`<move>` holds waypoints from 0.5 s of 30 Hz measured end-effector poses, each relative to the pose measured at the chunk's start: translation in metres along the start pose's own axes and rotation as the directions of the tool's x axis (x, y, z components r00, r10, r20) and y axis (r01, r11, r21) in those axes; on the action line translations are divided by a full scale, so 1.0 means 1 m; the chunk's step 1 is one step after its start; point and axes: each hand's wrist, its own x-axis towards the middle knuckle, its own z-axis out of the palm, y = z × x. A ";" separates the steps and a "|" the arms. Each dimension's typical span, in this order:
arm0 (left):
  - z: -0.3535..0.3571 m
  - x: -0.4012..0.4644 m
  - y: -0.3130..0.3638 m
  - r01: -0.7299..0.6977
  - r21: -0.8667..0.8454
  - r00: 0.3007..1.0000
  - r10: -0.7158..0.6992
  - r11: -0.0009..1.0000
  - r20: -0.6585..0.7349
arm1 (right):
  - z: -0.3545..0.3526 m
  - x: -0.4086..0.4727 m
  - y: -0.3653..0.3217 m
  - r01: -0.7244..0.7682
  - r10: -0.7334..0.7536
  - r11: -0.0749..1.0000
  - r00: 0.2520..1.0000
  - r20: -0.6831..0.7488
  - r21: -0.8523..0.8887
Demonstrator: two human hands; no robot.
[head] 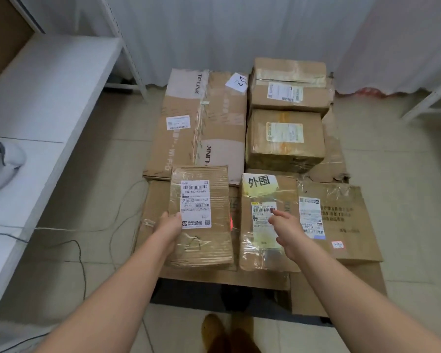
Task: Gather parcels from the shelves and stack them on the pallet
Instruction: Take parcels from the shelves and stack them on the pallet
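Note:
A flat taped cardboard parcel [201, 220] with a white shipping label lies at the pallet's front left, and my left hand [169, 228] holds its left edge, thumb on top. My right hand [285, 225] hovers with relaxed fingers over a neighbouring parcel [265, 225] that carries a yellow note and a barcode label. Behind them lie a large TP-LINK box [201, 121] and two brown boxes, one in the middle right [285, 138] and one at the back right [289, 84]. A flat carton [341, 220] lies at the front right. The dark pallet [189, 294] shows under the cardboard.
White shelving [43, 98] runs along the left, with a grey-white bag [0, 164] on it. Cables [79, 248] trail over the tiled floor left of the pallet. A white curtain [239, 34] hangs behind. Another shelf frame [433, 98] stands at the right. My shoes [229, 335] are at the pallet's front.

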 end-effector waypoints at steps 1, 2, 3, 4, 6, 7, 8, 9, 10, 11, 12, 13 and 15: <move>0.008 0.012 -0.004 0.001 0.015 1.000 -0.001 1.000 0.007 | 0.001 0.009 0.003 0.011 -0.011 1.000 1.000 0.005 -0.019; 0.016 0.024 -0.010 0.001 0.023 1.000 -0.002 1.000 0.012 | 0.002 0.017 0.006 0.015 -0.015 0.999 1.000 0.010 -0.031; 0.024 0.033 -0.013 0.008 0.031 1.000 -0.009 0.999 0.027 | 0.002 0.024 0.008 0.008 -0.007 0.999 1.000 0.019 -0.034; 0.031 0.042 -0.017 0.007 0.028 0.999 -0.008 1.000 0.041 | 0.003 0.031 0.009 -0.011 0.012 0.999 1.000 0.028 -0.030; 0.043 0.054 -0.024 0.020 0.029 0.997 -0.022 0.999 0.070 | 0.004 0.041 0.009 -0.049 0.050 0.999 0.998 0.032 -0.021; 0.048 0.059 -0.027 0.023 0.016 0.996 -0.024 1.000 0.087 | 0.004 0.045 0.009 -0.052 0.052 0.998 0.998 0.022 -0.031; 0.052 0.065 -0.031 0.029 0.008 0.994 -0.030 1.000 0.107 | 0.003 0.049 0.010 -0.044 0.044 0.998 0.999 0.012 -0.051; 0.056 0.070 -0.034 0.035 0.009 0.992 -0.036 0.999 0.124 | 0.003 0.052 0.009 -0.036 0.036 0.997 0.999 0.007 -0.074; 0.060 0.075 -0.038 0.037 0.007 0.991 -0.038 0.999 0.128 | 0.003 0.053 0.009 -0.031 0.031 0.995 1.000 0.005 -0.096; 0.062 0.081 -0.043 0.039 0.008 0.992 -0.039 0.999 0.122 | 0.003 0.055 0.008 -0.032 0.033 0.993 0.999 0.007 -0.114; 0.063 0.083 -0.045 0.041 0.009 0.992 -0.041 0.999 0.115 | 0.003 0.056 0.008 -0.033 0.035 0.991 0.999 0.006 -0.126; 0.064 0.085 -0.046 0.041 0.004 0.993 -0.041 0.999 0.113 | 0.003 0.058 0.008 -0.036 0.037 0.990 0.999 0.002 -0.134; 0.065 0.087 -0.047 0.035 0.007 0.993 -0.036 0.999 0.110 | 0.002 0.060 0.006 -0.046 0.046 0.987 0.999 -0.004 -0.154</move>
